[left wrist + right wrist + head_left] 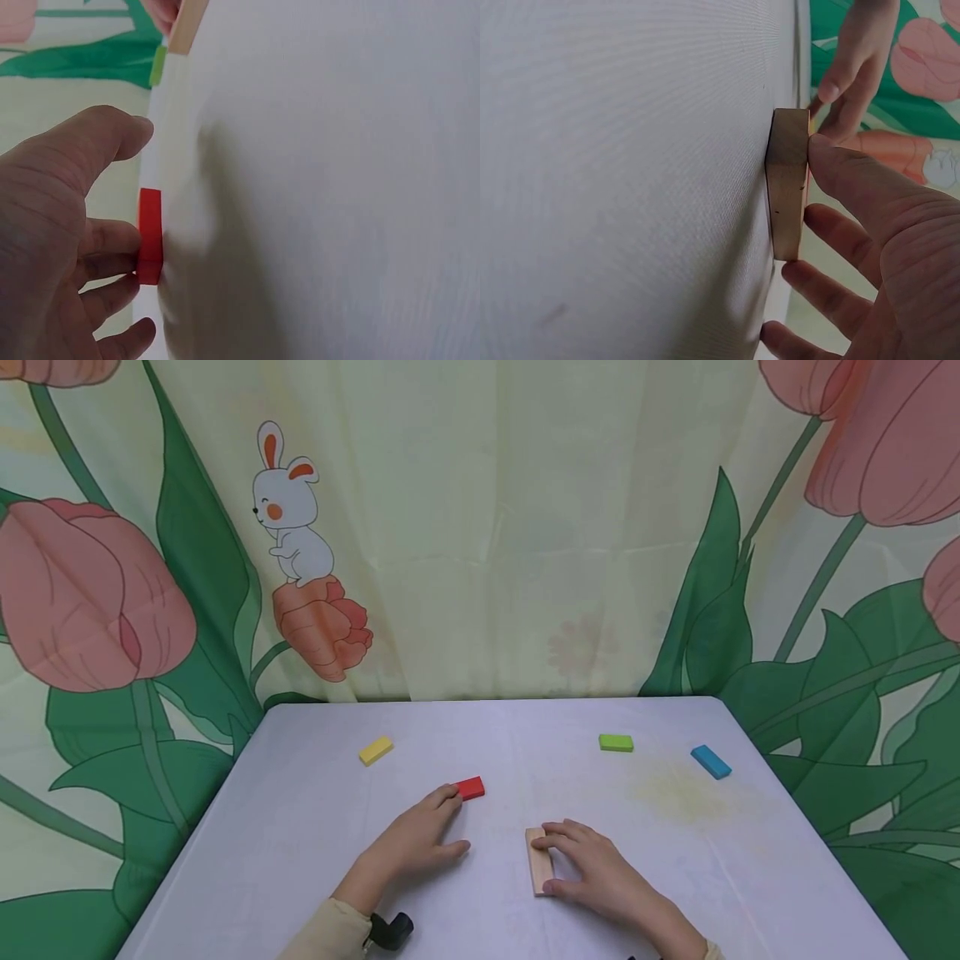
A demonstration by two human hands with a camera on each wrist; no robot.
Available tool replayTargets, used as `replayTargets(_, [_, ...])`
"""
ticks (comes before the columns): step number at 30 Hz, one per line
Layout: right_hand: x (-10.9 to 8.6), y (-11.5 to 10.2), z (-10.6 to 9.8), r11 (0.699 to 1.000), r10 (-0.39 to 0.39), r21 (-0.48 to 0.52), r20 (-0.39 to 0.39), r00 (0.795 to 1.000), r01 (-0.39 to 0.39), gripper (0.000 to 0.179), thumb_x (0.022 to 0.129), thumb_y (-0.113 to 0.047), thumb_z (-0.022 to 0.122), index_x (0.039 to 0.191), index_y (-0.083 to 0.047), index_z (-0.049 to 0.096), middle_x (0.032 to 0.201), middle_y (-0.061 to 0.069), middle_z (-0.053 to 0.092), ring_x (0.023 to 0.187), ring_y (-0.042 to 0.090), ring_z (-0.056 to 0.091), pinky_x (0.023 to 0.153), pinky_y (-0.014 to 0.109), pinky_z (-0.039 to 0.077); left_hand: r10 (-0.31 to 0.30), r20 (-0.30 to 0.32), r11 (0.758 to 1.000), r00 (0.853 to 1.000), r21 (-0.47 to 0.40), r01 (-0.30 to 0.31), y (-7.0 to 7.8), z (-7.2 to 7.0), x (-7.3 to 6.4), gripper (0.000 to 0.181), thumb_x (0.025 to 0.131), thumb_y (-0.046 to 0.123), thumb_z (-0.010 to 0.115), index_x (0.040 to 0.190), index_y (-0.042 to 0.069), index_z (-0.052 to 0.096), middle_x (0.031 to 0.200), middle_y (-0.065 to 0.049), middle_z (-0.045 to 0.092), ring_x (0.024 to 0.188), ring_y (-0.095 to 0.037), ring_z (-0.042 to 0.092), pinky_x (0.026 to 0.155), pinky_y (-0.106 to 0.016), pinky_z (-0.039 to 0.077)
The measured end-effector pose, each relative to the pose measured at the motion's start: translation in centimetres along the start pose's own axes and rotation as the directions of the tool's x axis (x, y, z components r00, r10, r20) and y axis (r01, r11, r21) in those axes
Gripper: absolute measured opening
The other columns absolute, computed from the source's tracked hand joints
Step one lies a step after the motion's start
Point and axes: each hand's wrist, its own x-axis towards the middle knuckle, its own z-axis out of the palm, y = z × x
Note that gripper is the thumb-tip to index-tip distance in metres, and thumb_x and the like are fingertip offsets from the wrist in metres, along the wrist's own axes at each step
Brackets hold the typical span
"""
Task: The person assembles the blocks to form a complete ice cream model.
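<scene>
A plain wooden block (538, 864) lies flat on the white-covered table, its long side pointing away from me. My right hand (600, 872) holds it, the thumb near its close end and the fingers at the far end; the right wrist view has the wooden block (786, 202) close to the cloth. To the left, my left hand (420, 839) touches the left end of a red block (472, 788) with its fingertips. In the left wrist view the thumb stands well apart from the red block (151, 236), and the fingers are loosely bent.
Farther back lie a yellow block (376, 750) on the left, a green block (616, 742) right of centre and a blue block (711, 762) near the right edge. Behind the table (300, 827) hangs a curtain (480, 527) printed with tulips and a rabbit.
</scene>
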Motion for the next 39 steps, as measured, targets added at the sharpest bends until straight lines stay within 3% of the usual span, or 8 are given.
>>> replayTargets(9, [0.0, 0.2, 0.1, 1.0, 0.011, -0.007, 0.0, 1.0, -0.011, 0.052, 0.086, -0.047, 0.081, 0.134, -0.032, 0.067, 0.152, 0.002, 0.055, 0.148, 0.04, 0.04, 0.115, 0.071, 0.033, 0.018, 0.028, 1.0, 0.999, 0.014, -0.019, 1.6, 1.1, 0.9, 0.078, 0.094, 0.053, 0.069, 0.155, 0.008, 0.047, 0.164, -0.007, 0.04, 0.149, -0.025, 0.043, 0.118, -0.045, 0.044])
replayTargets(20, [0.0, 0.3, 0.0, 1.0, -0.011, -0.002, -0.01, 1.0, 0.011, 0.054, 0.086, -0.051, 0.079, 0.134, -0.029, 0.067, 0.151, 0.003, 0.055, 0.146, 0.039, 0.042, 0.114, 0.072, 0.034, 0.019, 0.059, 0.999, 0.998, -0.049, -0.016, 2.8, 1.2, 1.3, 0.08, 0.093, 0.053, 0.069, 0.157, 0.014, 0.044, 0.166, -0.003, 0.037, 0.152, -0.024, 0.039, 0.12, -0.046, 0.041])
replayTargets(24, [0.1, 0.4, -0.1, 1.0, -0.023, -0.011, -0.035, 0.999, 0.022, 0.052, 0.09, -0.052, 0.076, 0.135, -0.027, 0.066, 0.148, 0.002, 0.057, 0.143, 0.036, 0.046, 0.113, 0.069, 0.037, 0.011, 0.051, 0.992, 0.999, -0.13, -0.004, 2.9, 1.7, 1.4, 0.083, 0.093, 0.053, 0.068, 0.16, 0.015, 0.038, 0.169, -0.001, 0.033, 0.154, -0.024, 0.036, 0.122, -0.048, 0.038])
replayTargets(26, [0.3, 0.4, -0.2, 1.0, -0.007, -0.003, -0.049, 0.999, 0.007, 0.052, 0.09, -0.051, 0.075, 0.135, -0.026, 0.066, 0.146, 0.001, 0.059, 0.141, 0.034, 0.049, 0.113, 0.067, 0.039, -0.008, 0.032, 0.975, 0.999, -0.221, 0.015, 3.0, 1.9, 1.4, 0.084, 0.095, 0.051, 0.067, 0.162, 0.013, 0.033, 0.17, -0.001, 0.029, 0.155, -0.024, 0.033, 0.123, -0.05, 0.035])
replayTargets(29, [0.7, 0.4, -0.3, 0.999, 0.042, 0.027, -0.075, 0.996, -0.04, 0.051, 0.092, -0.047, 0.075, 0.135, -0.023, 0.066, 0.142, 0.001, 0.062, 0.139, 0.031, 0.052, 0.114, 0.062, 0.042, -0.088, -0.006, 0.904, 0.996, -0.421, 0.077, 3.3, 1.9, 1.4, 0.081, 0.099, 0.044, 0.064, 0.163, 0.01, 0.029, 0.17, -0.007, 0.03, 0.156, -0.028, 0.031, 0.124, -0.055, 0.033])
replayTargets(32, [1.4, 0.4, -0.5, 0.99, 0.109, 0.104, -0.091, 0.99, -0.099, 0.051, 0.094, -0.04, 0.074, 0.139, -0.019, 0.063, 0.142, 0.001, 0.062, 0.139, 0.03, 0.053, 0.116, 0.057, 0.042, -0.209, -0.031, 0.75, 0.977, -0.647, 0.14, 3.6, 1.4, 1.4, 0.072, 0.102, 0.037, 0.06, 0.161, 0.006, 0.032, 0.165, -0.013, 0.038, 0.153, -0.033, 0.036, 0.121, -0.057, 0.035])
replayTargets(36, [2.8, 0.3, -0.8, 0.954, 0.182, 0.261, -0.105, 0.978, -0.15, 0.047, 0.1, -0.021, 0.066, 0.145, -0.011, 0.058, 0.142, 0.005, 0.064, 0.134, 0.028, 0.058, 0.114, 0.051, 0.047, -0.366, 0.015, 0.526, 0.93, -0.822, 0.22, 3.9, 0.6, 1.9, 0.062, 0.106, 0.035, 0.053, 0.157, 0.004, 0.038, 0.158, -0.015, 0.047, 0.146, -0.037, 0.045, 0.118, -0.056, 0.041])
replayTargets(39, [3.9, 0.0, -1.1, 0.908, 0.197, 0.392, -0.092, 0.976, -0.147, 0.047, 0.1, -0.006, 0.056, 0.147, -0.004, 0.055, 0.141, 0.011, 0.064, 0.131, 0.031, 0.061, 0.111, 0.052, 0.049, -0.411, 0.063, 0.44, 0.91, -0.86, 0.258, 3.8, 0.2, 2.2, 0.061, 0.107, 0.038, 0.05, 0.157, 0.004, 0.039, 0.156, -0.015, 0.049, 0.144, -0.037, 0.048, 0.117, -0.055, 0.042])
